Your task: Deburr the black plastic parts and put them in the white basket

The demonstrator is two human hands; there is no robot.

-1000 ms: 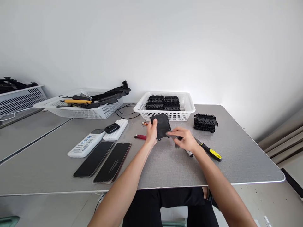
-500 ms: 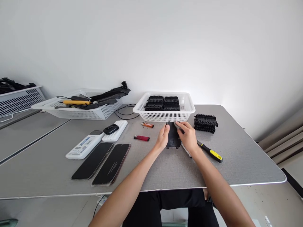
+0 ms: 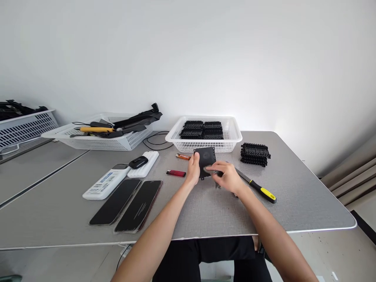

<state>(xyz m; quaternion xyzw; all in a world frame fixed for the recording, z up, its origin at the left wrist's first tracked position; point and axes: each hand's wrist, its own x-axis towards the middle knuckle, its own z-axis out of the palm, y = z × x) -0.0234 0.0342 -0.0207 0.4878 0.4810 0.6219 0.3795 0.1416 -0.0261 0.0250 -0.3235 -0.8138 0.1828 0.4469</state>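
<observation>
My left hand (image 3: 193,169) grips the left edge of a flat black plastic plate (image 3: 206,156), thumb on its face, and holds it tilted above the table. My right hand (image 3: 227,177) is closed around a small grey piece (image 3: 209,170) like a crumpled cloth, which lies against the plate's lower part; its exact kind is unclear. Beside the right hand lies a file (image 3: 263,192) with a black and yellow handle, its blade partly behind the fingers. Two lighters, one orange (image 3: 183,156) and one red (image 3: 176,173), rest left of the plate.
Behind the hands stands a white basket (image 3: 203,145) with black ridged parts; more are stacked (image 3: 255,154) at right. To the left are two phones (image 3: 139,205), white power banks (image 3: 105,182), a black mouse-like object (image 3: 138,161) and another white basket (image 3: 117,144) with tools and black pieces.
The plate has shifted left and tilted in my left hand. My right hand has moved with the grey piece from the plate's upper right edge down to its lower part.
</observation>
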